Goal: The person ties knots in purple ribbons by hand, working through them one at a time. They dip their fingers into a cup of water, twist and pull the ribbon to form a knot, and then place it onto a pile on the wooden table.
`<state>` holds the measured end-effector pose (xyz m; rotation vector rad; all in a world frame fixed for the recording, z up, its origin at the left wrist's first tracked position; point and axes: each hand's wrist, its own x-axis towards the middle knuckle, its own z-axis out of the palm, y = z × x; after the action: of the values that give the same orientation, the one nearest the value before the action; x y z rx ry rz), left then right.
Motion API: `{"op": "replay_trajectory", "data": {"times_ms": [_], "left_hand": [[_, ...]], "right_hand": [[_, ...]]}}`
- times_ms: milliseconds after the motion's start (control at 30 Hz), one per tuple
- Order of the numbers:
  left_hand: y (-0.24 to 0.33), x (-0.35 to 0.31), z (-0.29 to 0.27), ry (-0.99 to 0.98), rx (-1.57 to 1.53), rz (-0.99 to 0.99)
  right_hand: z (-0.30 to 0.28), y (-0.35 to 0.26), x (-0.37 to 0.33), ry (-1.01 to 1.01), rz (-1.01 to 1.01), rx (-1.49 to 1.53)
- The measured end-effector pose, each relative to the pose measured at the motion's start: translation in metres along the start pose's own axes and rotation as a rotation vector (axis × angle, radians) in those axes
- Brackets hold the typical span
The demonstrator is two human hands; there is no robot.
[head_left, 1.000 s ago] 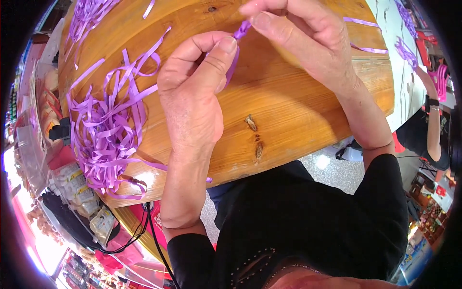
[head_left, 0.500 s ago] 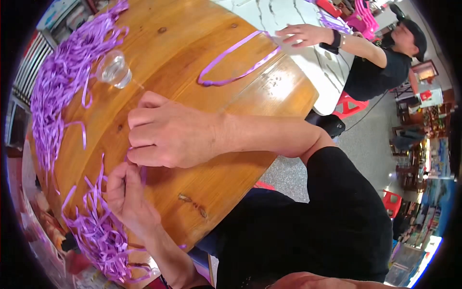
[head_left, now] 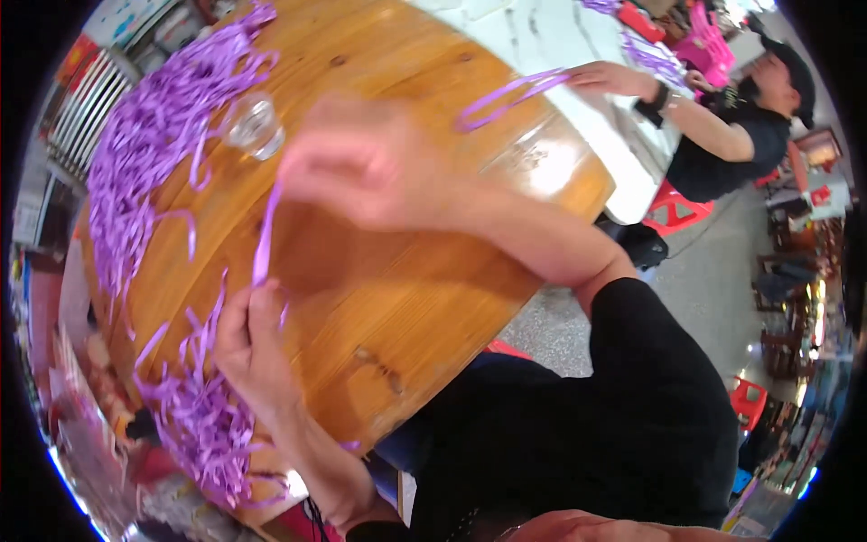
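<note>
A narrow purple ribbon [head_left: 265,237] stretches between my two hands above the wooden table. My left hand [head_left: 257,343] pinches its lower end between thumb and fingers. My right hand [head_left: 361,167], smeared by motion, is closed at the ribbon's upper end, farther across the table; its fingertips are partly hidden. A short purple tail shows beside my left thumb. Close to my left hand lies a tangled pile of purple ribbons [head_left: 203,434].
A larger heap of purple ribbons [head_left: 153,149] covers the table's far left, beside a clear cup [head_left: 256,128]. Across the wooden table [head_left: 388,298], a co-worker's hand [head_left: 614,79] holds a purple ribbon loop [head_left: 510,98]. Red stools [head_left: 673,212] stand on the floor.
My hands have moved apart, the right one up and away, drawing the ribbon out between them. The co-worker's hand now has the loop that lay on the table.
</note>
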<state>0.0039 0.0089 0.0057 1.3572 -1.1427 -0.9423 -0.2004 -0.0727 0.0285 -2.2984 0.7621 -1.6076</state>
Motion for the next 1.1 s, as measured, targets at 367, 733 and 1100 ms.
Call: {"op": "replay_trajectory", "data": {"times_ms": [367, 733, 1100], "left_hand": [[0.019, -0.006, -0.027, -0.103, -0.071, 0.038], [0.018, -0.047, -0.043, 0.064, -0.086, 0.050], [0.029, -0.090, -0.030, -0.130, 0.054, 0.205]], "right_hand": [[-0.065, 0.036, 0.014, 0.499, 0.365, 0.608], [-0.090, 0.060, 0.022, 0.629, 0.664, 0.179], [0.025, -0.103, -0.029, -0.301, -0.363, 0.021]]}}
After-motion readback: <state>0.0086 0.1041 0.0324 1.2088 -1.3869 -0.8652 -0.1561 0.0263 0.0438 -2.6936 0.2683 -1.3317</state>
